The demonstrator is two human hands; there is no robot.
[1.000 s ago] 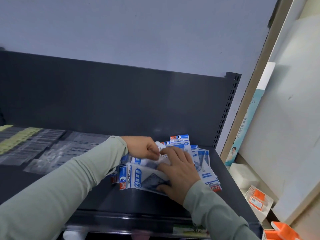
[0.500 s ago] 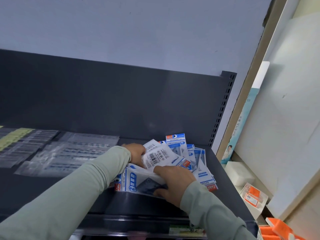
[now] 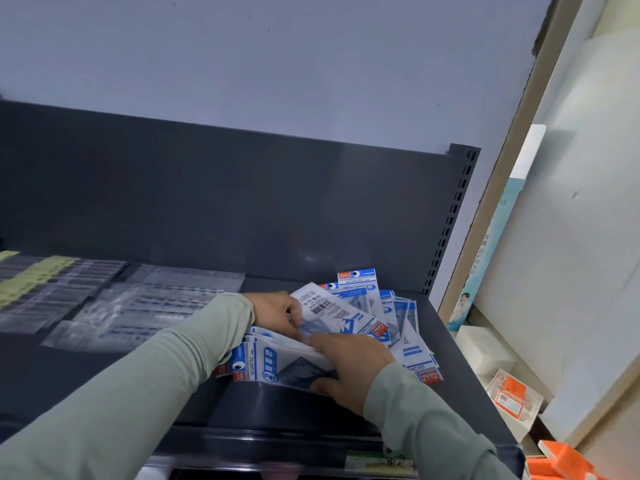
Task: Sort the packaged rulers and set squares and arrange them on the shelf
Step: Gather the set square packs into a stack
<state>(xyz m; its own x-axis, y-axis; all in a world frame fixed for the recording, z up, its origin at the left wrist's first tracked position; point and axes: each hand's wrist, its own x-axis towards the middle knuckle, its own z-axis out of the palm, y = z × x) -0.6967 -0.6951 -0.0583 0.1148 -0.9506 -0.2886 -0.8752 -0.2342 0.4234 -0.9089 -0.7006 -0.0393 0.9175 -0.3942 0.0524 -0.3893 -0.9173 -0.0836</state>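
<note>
At nine o'clock the clear plastic ruler packets (image 3: 138,306) lie arranged; our left hand (image 3: 277,315) and right hand (image 3: 346,365) clamp fingers on the jumbled blue-and-white set-square packets (image 3: 398,313), which we judge unsorted.

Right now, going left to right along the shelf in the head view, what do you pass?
Yellow-topped ruler packs → clear ruler packs → blue-and-white set-square packs → slotted shelf upright → white box → orange-labelled box.
</note>
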